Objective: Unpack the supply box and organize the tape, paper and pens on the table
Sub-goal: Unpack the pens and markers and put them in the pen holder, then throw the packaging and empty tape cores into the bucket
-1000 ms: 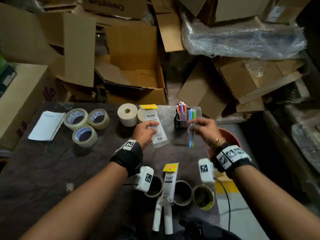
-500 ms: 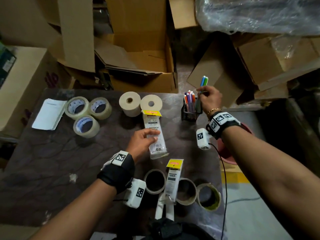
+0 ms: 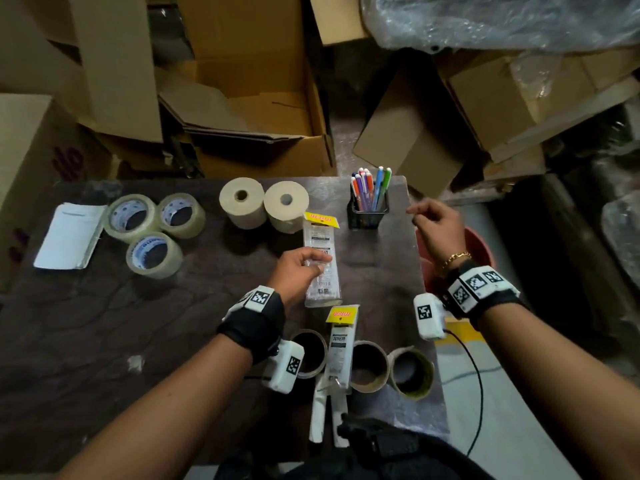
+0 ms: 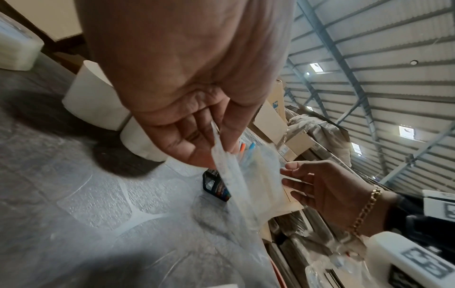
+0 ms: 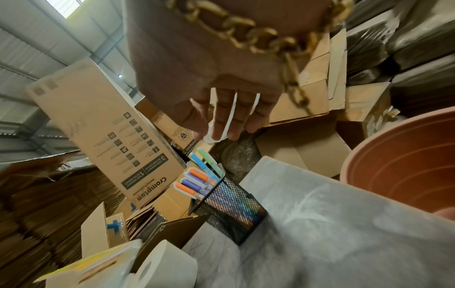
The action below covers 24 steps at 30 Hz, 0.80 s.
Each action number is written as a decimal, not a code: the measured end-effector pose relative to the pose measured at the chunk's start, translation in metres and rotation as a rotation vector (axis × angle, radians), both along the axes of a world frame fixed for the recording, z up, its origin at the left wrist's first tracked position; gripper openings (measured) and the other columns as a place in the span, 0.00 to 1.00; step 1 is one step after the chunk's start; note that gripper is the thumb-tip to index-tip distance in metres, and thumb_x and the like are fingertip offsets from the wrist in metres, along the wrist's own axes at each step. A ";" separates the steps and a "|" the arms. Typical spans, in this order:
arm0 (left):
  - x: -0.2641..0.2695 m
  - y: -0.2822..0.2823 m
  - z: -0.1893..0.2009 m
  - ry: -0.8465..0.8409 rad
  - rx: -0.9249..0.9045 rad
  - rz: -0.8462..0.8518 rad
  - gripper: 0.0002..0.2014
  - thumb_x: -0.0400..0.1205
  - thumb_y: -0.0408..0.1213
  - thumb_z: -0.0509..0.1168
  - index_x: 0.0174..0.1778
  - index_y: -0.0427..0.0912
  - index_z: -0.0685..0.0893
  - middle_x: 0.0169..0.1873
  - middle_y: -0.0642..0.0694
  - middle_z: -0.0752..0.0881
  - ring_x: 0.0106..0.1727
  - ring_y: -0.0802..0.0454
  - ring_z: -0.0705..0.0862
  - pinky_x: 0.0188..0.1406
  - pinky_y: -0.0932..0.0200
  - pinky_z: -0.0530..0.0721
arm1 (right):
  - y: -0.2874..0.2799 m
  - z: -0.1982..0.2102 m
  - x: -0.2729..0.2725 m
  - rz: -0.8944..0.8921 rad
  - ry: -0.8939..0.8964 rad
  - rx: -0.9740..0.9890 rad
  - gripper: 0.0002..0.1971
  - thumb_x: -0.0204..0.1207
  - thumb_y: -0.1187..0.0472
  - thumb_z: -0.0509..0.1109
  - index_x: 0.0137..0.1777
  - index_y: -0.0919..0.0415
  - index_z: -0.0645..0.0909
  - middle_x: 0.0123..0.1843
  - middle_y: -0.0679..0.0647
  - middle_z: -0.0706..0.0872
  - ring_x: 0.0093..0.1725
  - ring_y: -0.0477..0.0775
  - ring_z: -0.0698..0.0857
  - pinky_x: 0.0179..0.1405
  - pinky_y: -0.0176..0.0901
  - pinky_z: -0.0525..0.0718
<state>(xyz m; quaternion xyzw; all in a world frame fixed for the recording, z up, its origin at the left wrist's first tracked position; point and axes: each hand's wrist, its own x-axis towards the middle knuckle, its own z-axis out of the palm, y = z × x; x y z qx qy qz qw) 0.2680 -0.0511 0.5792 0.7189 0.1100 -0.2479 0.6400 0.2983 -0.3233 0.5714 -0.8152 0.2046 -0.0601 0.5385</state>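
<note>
My left hand (image 3: 311, 265) pinches a clear plastic pen packet (image 3: 320, 271) with a yellow header; the packet lies lengthwise on the dark table (image 3: 86, 323). The left wrist view shows the same packet (image 4: 246, 181) gripped between thumb and fingers. My right hand (image 3: 420, 214) hovers just right of the black mesh pen holder (image 3: 369, 214), fingers relaxed and holding nothing. Several coloured pens (image 3: 369, 185) stand in the holder. In the right wrist view the blue and green pens (image 5: 206, 163) lean at the far side of the holder (image 5: 229, 202).
Three clear tape rolls (image 3: 152, 226) and a white paper pad (image 3: 69, 237) lie at the left. Two paper rolls (image 3: 263, 206) stand behind the packet. A second packet (image 3: 341, 341) and empty tape cores (image 3: 369, 367) sit near me. A terracotta pot (image 3: 479, 244) is at the table's right, with cardboard boxes (image 3: 259, 98) behind.
My right hand carried the blue and green pens to the holder, dropped them in, and drew back to the right, empty. My left hand kept hold of the packet.
</note>
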 end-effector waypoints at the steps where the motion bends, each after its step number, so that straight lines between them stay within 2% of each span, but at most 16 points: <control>1: -0.003 0.000 -0.001 -0.001 0.005 -0.019 0.13 0.78 0.15 0.63 0.48 0.36 0.87 0.49 0.38 0.87 0.50 0.44 0.85 0.54 0.51 0.86 | 0.002 -0.001 -0.012 0.004 0.007 0.009 0.12 0.72 0.69 0.68 0.41 0.50 0.86 0.45 0.47 0.90 0.44 0.49 0.85 0.52 0.47 0.84; 3: -0.010 0.003 -0.005 -0.005 0.027 -0.059 0.14 0.77 0.15 0.63 0.48 0.36 0.87 0.49 0.38 0.86 0.49 0.46 0.85 0.53 0.53 0.86 | 0.009 -0.007 -0.037 0.039 0.014 -0.002 0.10 0.73 0.69 0.70 0.44 0.53 0.87 0.46 0.50 0.90 0.45 0.48 0.86 0.53 0.46 0.83; 5: -0.018 0.010 -0.012 -0.015 0.054 -0.107 0.15 0.76 0.14 0.63 0.45 0.38 0.87 0.49 0.38 0.86 0.50 0.45 0.85 0.58 0.48 0.85 | 0.020 -0.017 -0.063 0.081 0.036 -0.002 0.08 0.73 0.68 0.72 0.43 0.53 0.86 0.45 0.50 0.90 0.46 0.46 0.86 0.55 0.46 0.83; 9: -0.036 0.029 -0.032 -0.012 0.125 -0.191 0.20 0.74 0.16 0.66 0.36 0.51 0.88 0.44 0.40 0.88 0.47 0.44 0.86 0.60 0.42 0.85 | 0.053 -0.033 -0.117 0.142 0.093 0.036 0.11 0.75 0.69 0.72 0.42 0.50 0.83 0.44 0.49 0.89 0.44 0.45 0.84 0.54 0.43 0.81; 12: -0.052 0.043 -0.042 -0.021 0.166 -0.265 0.20 0.72 0.19 0.67 0.35 0.53 0.90 0.43 0.44 0.90 0.46 0.45 0.87 0.60 0.40 0.85 | 0.079 -0.036 -0.156 0.129 0.120 0.038 0.10 0.73 0.70 0.72 0.43 0.52 0.83 0.45 0.50 0.90 0.46 0.47 0.86 0.55 0.46 0.82; 14: -0.066 0.052 -0.045 -0.025 0.180 -0.320 0.19 0.72 0.20 0.67 0.36 0.53 0.89 0.44 0.43 0.90 0.48 0.45 0.87 0.61 0.41 0.85 | 0.096 -0.038 -0.180 0.120 0.183 -0.034 0.06 0.72 0.67 0.73 0.44 0.54 0.84 0.44 0.47 0.90 0.45 0.47 0.87 0.54 0.46 0.83; 17: -0.087 0.065 -0.047 -0.040 0.203 -0.386 0.16 0.69 0.25 0.68 0.34 0.55 0.90 0.47 0.44 0.91 0.52 0.42 0.89 0.59 0.42 0.86 | 0.124 -0.044 -0.206 0.125 0.307 -0.152 0.03 0.70 0.59 0.74 0.41 0.51 0.83 0.41 0.46 0.90 0.44 0.49 0.89 0.52 0.47 0.86; 19: -0.100 0.074 -0.044 -0.040 0.211 -0.411 0.16 0.71 0.23 0.68 0.38 0.51 0.90 0.48 0.43 0.91 0.53 0.41 0.88 0.58 0.44 0.86 | 0.141 -0.046 -0.216 0.155 0.376 -0.249 0.02 0.70 0.55 0.73 0.41 0.48 0.83 0.44 0.46 0.90 0.46 0.49 0.88 0.50 0.44 0.85; 21: -0.112 0.083 -0.040 -0.044 0.212 -0.432 0.14 0.73 0.20 0.67 0.44 0.45 0.89 0.50 0.42 0.90 0.54 0.41 0.87 0.60 0.48 0.85 | 0.154 -0.049 -0.221 0.195 0.428 -0.339 0.05 0.72 0.55 0.72 0.45 0.46 0.87 0.47 0.47 0.90 0.48 0.50 0.87 0.47 0.38 0.80; 24: -0.127 0.098 -0.037 -0.030 0.196 -0.454 0.13 0.75 0.20 0.67 0.49 0.39 0.89 0.51 0.42 0.88 0.52 0.47 0.86 0.59 0.55 0.83 | 0.163 -0.047 -0.227 0.132 0.470 -0.391 0.09 0.70 0.58 0.71 0.47 0.47 0.89 0.49 0.48 0.92 0.52 0.54 0.88 0.50 0.40 0.82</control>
